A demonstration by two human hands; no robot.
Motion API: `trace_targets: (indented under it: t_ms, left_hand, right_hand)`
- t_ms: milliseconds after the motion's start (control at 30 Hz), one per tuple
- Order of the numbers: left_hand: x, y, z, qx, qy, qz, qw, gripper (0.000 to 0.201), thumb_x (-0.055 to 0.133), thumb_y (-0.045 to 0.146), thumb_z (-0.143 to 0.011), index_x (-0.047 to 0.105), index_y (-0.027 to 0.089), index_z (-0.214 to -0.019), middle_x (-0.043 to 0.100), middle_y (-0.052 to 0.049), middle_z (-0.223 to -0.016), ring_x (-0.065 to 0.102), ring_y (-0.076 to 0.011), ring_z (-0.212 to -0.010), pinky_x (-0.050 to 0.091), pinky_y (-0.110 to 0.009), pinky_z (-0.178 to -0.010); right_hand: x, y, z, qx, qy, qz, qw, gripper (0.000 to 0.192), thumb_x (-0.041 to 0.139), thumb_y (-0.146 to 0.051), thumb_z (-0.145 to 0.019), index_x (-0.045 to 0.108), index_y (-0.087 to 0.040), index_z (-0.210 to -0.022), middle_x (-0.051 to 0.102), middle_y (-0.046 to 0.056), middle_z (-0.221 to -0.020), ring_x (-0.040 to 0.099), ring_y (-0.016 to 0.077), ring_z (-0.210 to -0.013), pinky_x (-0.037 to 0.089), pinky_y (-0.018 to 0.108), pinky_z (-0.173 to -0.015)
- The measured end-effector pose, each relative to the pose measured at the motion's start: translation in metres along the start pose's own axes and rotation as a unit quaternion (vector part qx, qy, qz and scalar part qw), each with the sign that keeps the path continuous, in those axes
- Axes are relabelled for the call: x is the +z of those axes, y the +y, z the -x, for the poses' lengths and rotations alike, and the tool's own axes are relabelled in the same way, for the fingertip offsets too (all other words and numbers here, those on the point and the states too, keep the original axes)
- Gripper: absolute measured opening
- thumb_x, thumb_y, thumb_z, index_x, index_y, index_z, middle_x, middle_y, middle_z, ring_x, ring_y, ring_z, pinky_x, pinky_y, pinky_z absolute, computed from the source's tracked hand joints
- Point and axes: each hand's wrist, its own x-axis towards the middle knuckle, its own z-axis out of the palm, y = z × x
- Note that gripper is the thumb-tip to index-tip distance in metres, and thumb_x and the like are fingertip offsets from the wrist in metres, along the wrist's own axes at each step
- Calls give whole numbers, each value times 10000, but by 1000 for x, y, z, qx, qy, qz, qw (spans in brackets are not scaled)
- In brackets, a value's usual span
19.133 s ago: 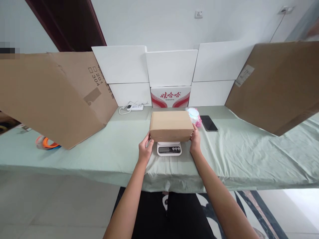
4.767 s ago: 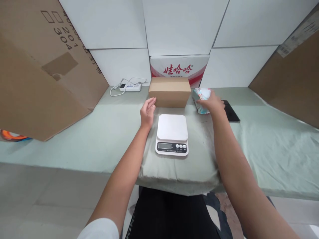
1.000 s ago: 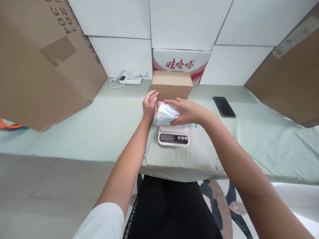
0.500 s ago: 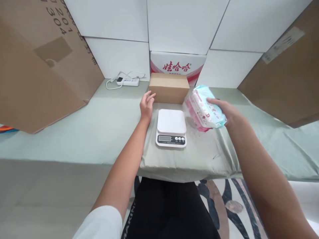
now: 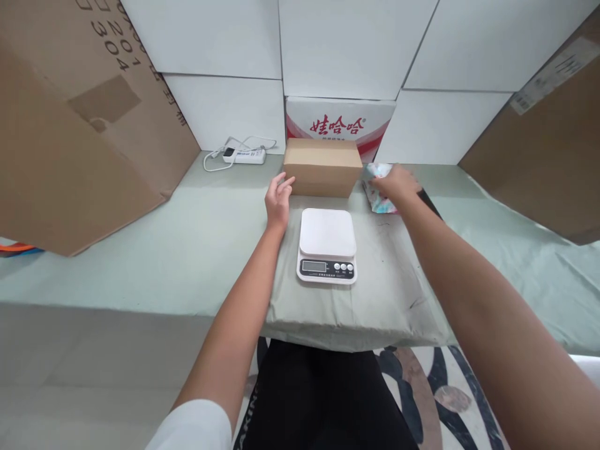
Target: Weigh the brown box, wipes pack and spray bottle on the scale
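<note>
My left hand [image 5: 278, 199] is at the left front corner of a closed brown cardboard box [image 5: 323, 178], its fingers apart and fingertips at the box's side. To the right of that box, my right hand [image 5: 398, 182] grips the top of a soft plastic pack [image 5: 379, 199] in pale blue, white and pink. The pack is low at the table, partly covered by my fingers; I cannot tell whether it rests there. Between my forearms lies a white kitchen scale [image 5: 327, 234] with a bare platform and a blank-looking display.
Behind the brown box stands a white and red carton [image 5: 340, 115] against white panels. A white power strip [image 5: 244, 155] with a cable lies at the back left. Large cardboard sheets [image 5: 94, 156] flank both sides. A dark object [image 5: 430, 203] shows beside my right wrist.
My right hand has carried the soft plastic pack away from me and down, from beside the scale to the right of the brown box. My left hand has stayed at the box corner.
</note>
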Motion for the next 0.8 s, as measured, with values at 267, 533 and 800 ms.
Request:
trace_targets:
  t_ms: [267,533,800]
  left_hand:
    - [-1,-8,-3,-2,10,0,1000,526,637,624,-924,636,282,-1325,783,-111,-1320,670,-299,-1374,511,-468,-1163]
    - [-2,-11,-5,6,23,-5,1000,533,601,649,-950,632,289,-1343,719,-116,-1438,611,-309,-1448,507,-467,-1183]
    - [-7,-27,-17,-25,50,-9,998,606,640,613,-922,582,302,-1438,533,-106,-1652,387,-308,-1614,395,-474,-1286]
  right_hand:
    - [-2,-15,21,3,56,24,998,641,708,-486,-894,571,-136,-1414,510,289,-1490,449,492,-1425,306,739,-1140]
    - [39,18,99,-268,126,-327,897,336,481,-428,-987,612,-247,-1239,632,137,-1333,567,297,-1364,412,515,-1206]
    - [83,1,47,-126,-32,-414,901,804,381,-698,-969,277,-275,-1645,371,129,-1694,372,250,-1597,398,492,-1263]
